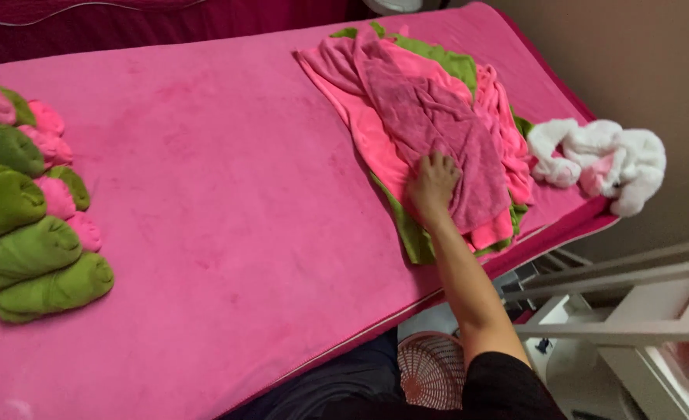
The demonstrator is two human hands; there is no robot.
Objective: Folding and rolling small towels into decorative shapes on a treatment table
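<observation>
At the left edge of the pink-covered bed [228,233] lies a row of rolled towels [29,249], green ones in front and pink ones behind, packed side by side and well apart from the work. The middle of the bed carries nothing between the rolls and the pile.

To the right, a pile of unfolded towels [438,132] lies loosely stacked: pink sheets on top, green ones showing at the edges. The right hand [434,183] rests on the top dusty-pink towel [445,132] near its lower corner, fingers curled into the cloth, apparently pinching it; the arm reaches over the bed's near edge. The left hand is out of view.

Further right, white towels [601,159] sit bundled at the bed's corner, just beside the pile. Below stand a white rack [632,303] and a pink basket [431,369], clear of the arm.
</observation>
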